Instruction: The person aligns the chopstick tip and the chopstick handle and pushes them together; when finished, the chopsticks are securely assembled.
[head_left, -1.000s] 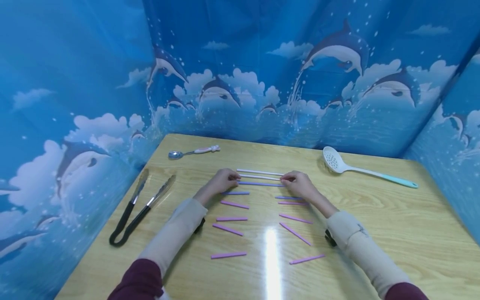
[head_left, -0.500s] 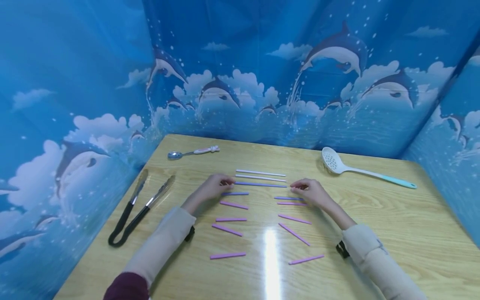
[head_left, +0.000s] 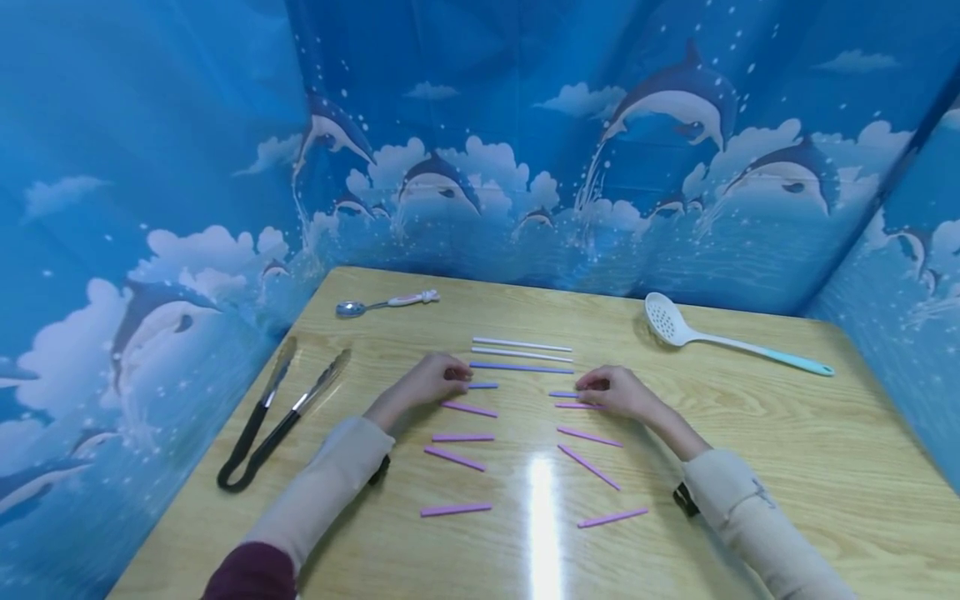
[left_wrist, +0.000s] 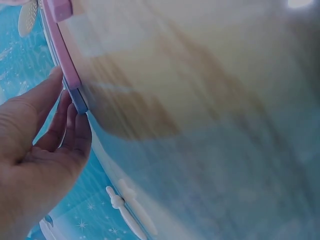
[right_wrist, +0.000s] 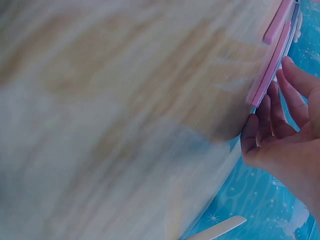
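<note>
In the head view, my left hand [head_left: 429, 387] is at the left end of a short blue stick [head_left: 483, 386], thumb and fingertips pinching that end. In the left wrist view, the blue stick [left_wrist: 78, 101] lies beside a pink stick [left_wrist: 62, 47], its tip at my fingertips. Opposite, my right hand [head_left: 618, 392] has its thumb and forefinger at the right end of another short blue stick [head_left: 563, 394] and covers that end. A pink stick [head_left: 579, 406] lies just below it. In the right wrist view, the fingertips line up along a pink stick [right_wrist: 272, 62].
Beyond the hands lie a long blue stick [head_left: 521, 367] and two long white sticks [head_left: 521, 354]. Several pink sticks [head_left: 456, 510] form two columns nearer me. Black-handled tongs [head_left: 262, 450] lie left, a spoon [head_left: 382, 305] back left, and a slotted skimmer [head_left: 671, 321] back right.
Both hands have let go of the long blue stick, moved apart and come slightly nearer me, to the outer ends of the two short blue sticks. The long blue stick lies below the white ones.
</note>
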